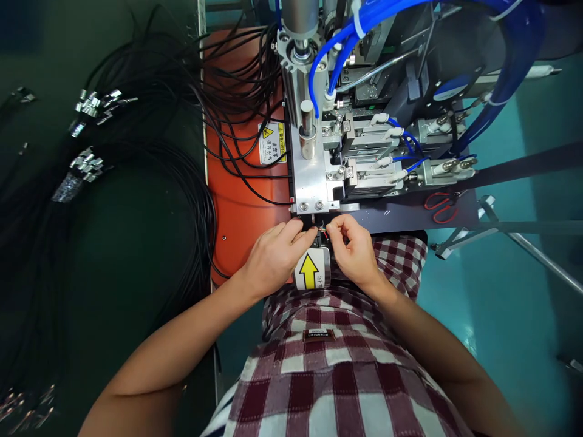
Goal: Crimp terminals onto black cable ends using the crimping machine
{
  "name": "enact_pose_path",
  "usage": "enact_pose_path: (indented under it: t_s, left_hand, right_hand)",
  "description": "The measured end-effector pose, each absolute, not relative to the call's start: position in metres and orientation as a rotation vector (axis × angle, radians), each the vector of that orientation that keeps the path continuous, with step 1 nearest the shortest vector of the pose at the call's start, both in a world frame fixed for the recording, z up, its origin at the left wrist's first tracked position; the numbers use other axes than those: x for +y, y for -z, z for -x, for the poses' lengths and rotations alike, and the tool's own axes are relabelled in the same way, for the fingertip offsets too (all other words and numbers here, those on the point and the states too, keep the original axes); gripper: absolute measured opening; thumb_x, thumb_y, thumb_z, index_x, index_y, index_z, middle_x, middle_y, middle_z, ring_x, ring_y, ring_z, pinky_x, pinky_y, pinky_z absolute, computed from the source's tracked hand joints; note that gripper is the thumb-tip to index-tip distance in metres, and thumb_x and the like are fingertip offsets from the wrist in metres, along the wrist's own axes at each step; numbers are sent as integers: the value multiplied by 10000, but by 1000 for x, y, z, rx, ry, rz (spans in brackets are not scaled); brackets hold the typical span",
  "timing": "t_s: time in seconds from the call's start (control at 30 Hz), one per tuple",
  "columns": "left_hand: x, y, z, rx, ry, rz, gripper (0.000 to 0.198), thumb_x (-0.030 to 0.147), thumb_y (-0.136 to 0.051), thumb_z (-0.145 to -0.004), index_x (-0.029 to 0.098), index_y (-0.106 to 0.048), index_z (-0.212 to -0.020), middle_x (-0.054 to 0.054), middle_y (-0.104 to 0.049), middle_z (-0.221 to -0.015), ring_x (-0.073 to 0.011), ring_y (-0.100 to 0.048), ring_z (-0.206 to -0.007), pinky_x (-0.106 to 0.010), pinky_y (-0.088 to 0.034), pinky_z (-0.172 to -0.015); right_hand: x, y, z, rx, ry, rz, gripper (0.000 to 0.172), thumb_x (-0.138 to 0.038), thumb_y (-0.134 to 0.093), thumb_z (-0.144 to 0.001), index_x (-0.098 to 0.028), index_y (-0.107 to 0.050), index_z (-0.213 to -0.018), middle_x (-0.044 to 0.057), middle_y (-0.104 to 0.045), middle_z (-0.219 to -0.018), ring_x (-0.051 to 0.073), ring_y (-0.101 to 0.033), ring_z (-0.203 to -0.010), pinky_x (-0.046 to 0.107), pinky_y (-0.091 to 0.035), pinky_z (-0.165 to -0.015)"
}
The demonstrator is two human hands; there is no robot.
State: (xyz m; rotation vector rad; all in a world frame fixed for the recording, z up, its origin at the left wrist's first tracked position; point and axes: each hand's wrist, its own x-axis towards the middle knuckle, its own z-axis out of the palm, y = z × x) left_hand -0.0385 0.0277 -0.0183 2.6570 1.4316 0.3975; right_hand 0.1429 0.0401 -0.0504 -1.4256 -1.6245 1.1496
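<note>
My left hand (276, 255) and my right hand (353, 249) meet at the front edge of a pneumatic press machine (314, 164). Both hands pinch a thin cable end with small red wires (322, 230), held just under the machine's metal block. The fingers of both hands are closed on it. A white label with a yellow arrow (311, 269) sits between my wrists, pointing up toward the machine.
Black cables (182, 152) with metal connectors (93, 106) lie heaped on the dark table at left. An orange mat (241, 206) lies beside the machine. Blue air hoses (346, 42) loop above. Red scissors (441, 206) rest at right, over a teal floor (501, 291).
</note>
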Motion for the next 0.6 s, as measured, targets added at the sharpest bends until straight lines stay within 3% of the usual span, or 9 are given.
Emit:
enact_pose_path:
  t_s: [0.4,0.6]
  left_hand:
    - [28,21,39,1411,-447,-2704,292,175,-365,-961,139,-628,-1083,-59,-557,-773,-154,-529,-677,-254,-431,-584]
    - [27,17,37,1413,-394,-2751,261,171,-376,-960,150,-604,-1087,-51,-554,-754,-151,-510,-655,-259,-411,-569]
  right_hand:
    - [42,58,-142,-1378,-1413,1376,219,-352,-534,-905,-199,-493,-754,-37,-436,-627,107,-375,-533,245,-308,-485]
    - [42,50,-143,-1561,-1241,1409,206,-315,-496,-925,-206,-480,-751,-31,-449,-629,116,-402,-540,262,-330,-525]
